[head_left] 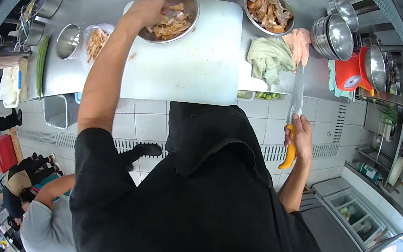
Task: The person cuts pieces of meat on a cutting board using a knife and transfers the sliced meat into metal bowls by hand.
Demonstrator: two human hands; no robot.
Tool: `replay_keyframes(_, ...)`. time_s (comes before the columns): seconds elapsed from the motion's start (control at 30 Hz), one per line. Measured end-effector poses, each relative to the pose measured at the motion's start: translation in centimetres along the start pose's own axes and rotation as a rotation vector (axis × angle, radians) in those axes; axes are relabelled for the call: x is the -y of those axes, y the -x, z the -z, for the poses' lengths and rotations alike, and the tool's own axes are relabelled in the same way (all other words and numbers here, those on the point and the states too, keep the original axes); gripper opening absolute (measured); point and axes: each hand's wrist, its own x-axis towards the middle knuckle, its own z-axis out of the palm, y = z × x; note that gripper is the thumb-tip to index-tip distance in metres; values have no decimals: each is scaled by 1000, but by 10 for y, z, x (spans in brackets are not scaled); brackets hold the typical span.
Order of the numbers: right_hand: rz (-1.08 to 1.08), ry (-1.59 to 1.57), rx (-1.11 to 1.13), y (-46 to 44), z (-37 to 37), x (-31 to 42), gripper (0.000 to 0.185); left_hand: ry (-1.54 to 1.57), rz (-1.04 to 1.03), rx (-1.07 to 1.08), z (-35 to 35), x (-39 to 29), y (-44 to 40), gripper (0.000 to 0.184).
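Note:
My left hand point(149, 10) reaches into a steel bowl point(196, 15) at the back of a white cutting board point(192, 67). Its fingers are curled down beside the chopped meat pieces point(172, 26); the fingertips are hidden, so what they hold cannot be made out. My right hand point(301, 136) is closed around the yellow handle of a knife point(296, 96). The broad blade points away from me, its tip close to a pink cloth point(298, 44) at the counter's edge. Small scraps and specks lie on the board.
Right of the board stand a second bowl of meat pieces point(269, 12), a green cloth point(269, 57), stacked steel bowls point(332, 36) and a red scale point(354, 73). On the left are a bag of pale strips point(96, 42) and a long green vegetable point(42, 64). A co-worker point(52, 234) is behind left.

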Motion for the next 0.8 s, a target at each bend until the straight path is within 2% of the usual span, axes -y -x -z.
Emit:
replay_keyframes(0.07, 5, 17, 41, 1, -4, -2, 31, -89, -101, 3, -29, 27, 3, 33)
replay_keyframes(0.17, 17, 92, 88, -7, -16, 10, 30, -155, -4, 120, -17, 11, 4, 37)
replay_keyframes(0.27, 43, 143, 134, -8, -28, 18, 30, -136, -101, -13, -26, 13, 8, 36)
replay_keyframes(0.37, 40, 163, 161, -10, -34, 16, 30, -132, -75, -12, -38, 17, -2, 43)
replay_keyframes(0.47, 49, 212, 176, -7, -36, 18, 30, 323, 242, -77, -22, 11, 5, 44)
replay_keyframes(0.57, 44, 208, 167, -5, -34, 14, 30, 1092, 216, 15, -28, 47, -2, 41)
replay_keyframes(0.67, 36, 204, 166, -7, -34, 12, 30, 1225, 145, -46, -22, 38, 11, 34)
replay_keyframes(0.8, 14, 210, 195, -6, -40, 17, 31, 1195, 136, -26, -17, 33, 17, 36)
